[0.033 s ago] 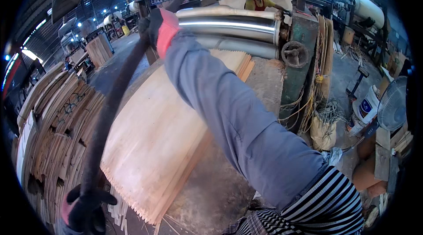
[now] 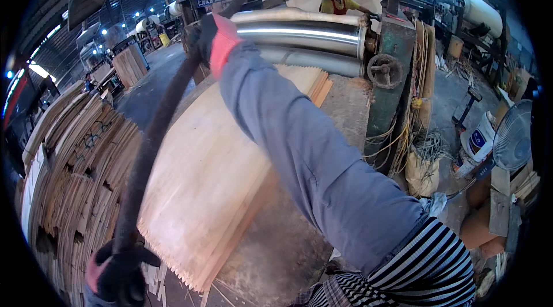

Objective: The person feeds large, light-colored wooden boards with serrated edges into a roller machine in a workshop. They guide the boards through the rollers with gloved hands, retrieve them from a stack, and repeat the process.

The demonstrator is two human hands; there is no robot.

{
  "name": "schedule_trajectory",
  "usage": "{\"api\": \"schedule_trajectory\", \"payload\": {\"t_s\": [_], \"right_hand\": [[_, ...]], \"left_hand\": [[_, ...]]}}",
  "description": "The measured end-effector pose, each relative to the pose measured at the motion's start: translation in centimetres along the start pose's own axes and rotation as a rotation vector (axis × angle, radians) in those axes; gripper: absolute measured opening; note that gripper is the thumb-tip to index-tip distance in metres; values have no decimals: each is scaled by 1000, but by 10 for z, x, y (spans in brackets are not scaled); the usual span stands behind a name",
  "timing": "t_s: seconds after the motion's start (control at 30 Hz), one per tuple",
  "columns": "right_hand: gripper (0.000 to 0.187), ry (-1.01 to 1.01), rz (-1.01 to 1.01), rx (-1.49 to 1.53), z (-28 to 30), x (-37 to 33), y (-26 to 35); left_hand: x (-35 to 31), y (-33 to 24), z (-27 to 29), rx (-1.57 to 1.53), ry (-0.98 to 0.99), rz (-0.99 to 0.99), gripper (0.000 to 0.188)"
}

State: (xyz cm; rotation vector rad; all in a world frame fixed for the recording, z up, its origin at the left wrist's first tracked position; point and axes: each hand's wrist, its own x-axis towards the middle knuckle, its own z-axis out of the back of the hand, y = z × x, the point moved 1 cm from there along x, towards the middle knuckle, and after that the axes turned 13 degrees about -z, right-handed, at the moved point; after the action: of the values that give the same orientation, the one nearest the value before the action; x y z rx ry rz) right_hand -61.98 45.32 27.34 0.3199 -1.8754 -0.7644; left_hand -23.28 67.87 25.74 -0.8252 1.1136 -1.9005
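A long dark pole (image 2: 154, 137) slants up from the lower left toward the roller machine. Around its lower end closes my left hand (image 2: 120, 275), in a dark glove with its thumb sticking out. Farther up, my right hand (image 2: 216, 43), in a dark and red glove, grips the same pole; its fingers are partly hidden. My grey-sleeved right arm crosses over a stack of thin wood veneer sheets (image 2: 201, 174) with ragged ends. Beyond the stack are the shiny metal rollers (image 2: 305, 36).
Piled veneer (image 2: 86, 174) stands at the left. To the right of the rollers is a green machine frame with a handwheel (image 2: 385, 71). A fan (image 2: 512, 137), a white bucket (image 2: 480, 137) and a sack (image 2: 422, 171) are at the right. Behind the rollers, a person (image 2: 337, 4) works.
The pole and both my hands have shifted slightly to the right. My grip looks the same, and the veneer stack has stayed in place.
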Motion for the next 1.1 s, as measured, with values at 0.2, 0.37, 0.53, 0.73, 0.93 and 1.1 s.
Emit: {"api": "schedule_trajectory", "payload": {"t_s": [0.2,0.37,0.53,0.73,0.93,1.1], "right_hand": [[16,-278,-701,472,21,-83,63],[17,-152,-723,580,30,-186,49],[10,-426,-1014,522,50,-299,102],[14,-543,-852,129,161,-307,88],[29,-471,-634,-142,215,-310,73],[76,-361,-445,-1310,197,-383,41]], "left_hand": [[-16,45,-32,-353,407,255,42],[-70,102,-65,-527,437,280,46],[-159,218,-100,-491,530,362,47],[-147,285,-209,201,292,-244,47],[-78,280,-289,259,391,-38,43],[-61,250,-248,407,131,-400,57]]}}
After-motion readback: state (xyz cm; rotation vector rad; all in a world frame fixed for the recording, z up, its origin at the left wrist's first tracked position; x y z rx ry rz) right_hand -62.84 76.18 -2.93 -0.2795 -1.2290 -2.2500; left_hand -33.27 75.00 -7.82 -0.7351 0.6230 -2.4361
